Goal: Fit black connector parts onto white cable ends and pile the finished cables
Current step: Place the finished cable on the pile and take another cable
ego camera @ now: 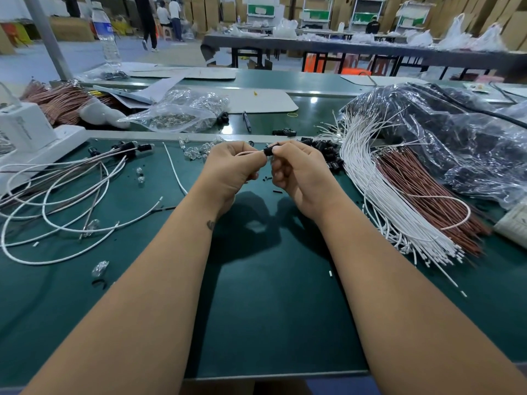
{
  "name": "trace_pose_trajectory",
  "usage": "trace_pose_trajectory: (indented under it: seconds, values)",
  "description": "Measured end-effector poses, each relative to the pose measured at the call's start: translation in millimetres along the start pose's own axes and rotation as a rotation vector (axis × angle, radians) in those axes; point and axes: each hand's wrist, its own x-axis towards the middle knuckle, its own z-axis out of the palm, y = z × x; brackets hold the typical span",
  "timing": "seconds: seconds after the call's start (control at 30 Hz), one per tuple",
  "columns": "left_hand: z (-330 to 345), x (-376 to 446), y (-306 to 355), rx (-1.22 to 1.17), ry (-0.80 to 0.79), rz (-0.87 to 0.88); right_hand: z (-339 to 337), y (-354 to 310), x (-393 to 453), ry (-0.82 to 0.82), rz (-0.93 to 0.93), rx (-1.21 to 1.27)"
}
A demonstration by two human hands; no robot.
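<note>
Pinched between the thumb and fingers of the right hand (296, 172) is a black connector (268, 151), held above the green mat (271, 309) at the middle of the bench. A thin pinkish-white cable (248, 153) is pinched by the left hand (228, 169), its end meeting the connector; whether it is seated cannot be told. Both hands are curled, knuckles near each other, wrists apart

Finished cables (65, 189) with black ends are piled in loose loops at the left of the mat. One loose white cable (174, 169) lies straight between that pile and the left hand. A heap of black connectors (328, 151) lies just beyond the right hand, touching the edge of a large bundle of white cables (379, 189), which is fanned out at the right. A bundle of brown cables (422, 189) lies against it on the far side. Behind these a dark plastic bag (462, 138) is seen

Small clear bulbs (196, 151) are scattered beyond the left hand, and a clear bag (176, 112) of similar parts lies farther back. A pen (247, 121) rests near the bag. A white box (25, 129) stands at the far left and a water bottle (107, 35) beyond it
</note>
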Motion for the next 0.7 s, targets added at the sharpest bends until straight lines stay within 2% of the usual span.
trace_pose_trajectory:
  seconds: [0.13,0.27,0.37,0.43,0.5,0.6,0.7]
  values:
    - [4,-3,-2,0.328,0.049,0.195,0,3,2,0.079,0.033,-0.026]
    - [9,-8,-1,0.663,0.171,0.484,0,5,3,0.123,0.056,0.003]
    - [11,-9,-2,0.785,0.206,0.614,-1,5,3,0.119,0.051,0.019]
    - [12,-9,-4,0.775,0.216,0.581,-1,5,3,0.13,0.048,0.01]
    - [10,-7,-5,0.677,0.192,0.438,0,5,4,0.143,0.045,-0.017]
    - [2,-3,-5,0.418,0.071,0.204,1,6,4,0.133,0.024,-0.051]
    - [-2,-2,-5,0.236,-0.026,0.07,2,5,3,0.121,0.015,-0.068]
